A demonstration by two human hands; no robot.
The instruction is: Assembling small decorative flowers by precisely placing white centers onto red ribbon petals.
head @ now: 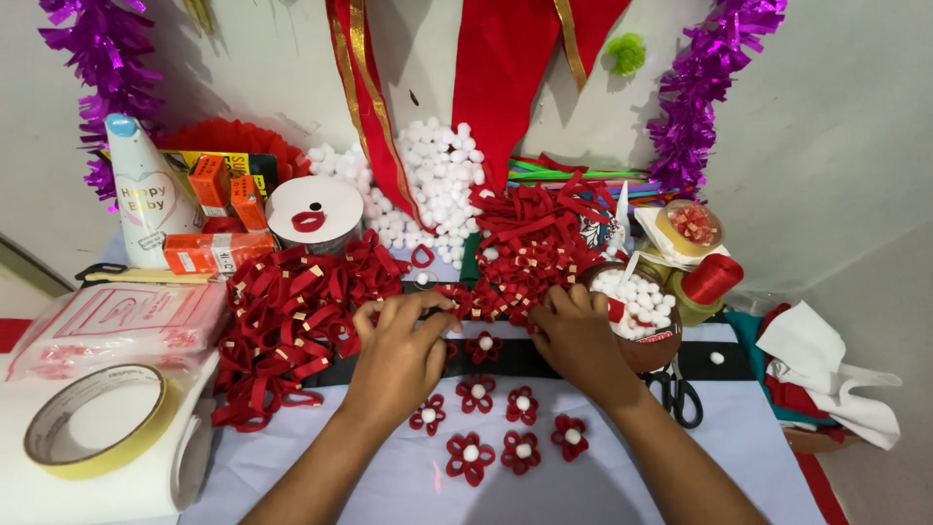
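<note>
Left hand (403, 345) knuckles up, fingers curled and pressed down into the near edge of the heap of red ribbon loops (301, 301); whether any loop is pinched, impossible to tell. Right hand (575, 335) likewise palm down, fingertips tucked into the second loop pile (530, 248) further right, grip hidden beneath the fingers. Both resting over a black strip (496, 358) running left to right across the pale tablecloth (739, 437). Just near of the hands, seven finished red ribbon flowers (471, 457) with white pompom centres, laid apart from one another on the cloth. Right of the right hand, a bowl of white pompoms (637, 301), black scissors (678, 394) touching its near side. Far behind, a loose mound of white pompoms (432, 180). At near left, a roll of tape (97, 420); at far left, a party hat (146, 194).
</note>
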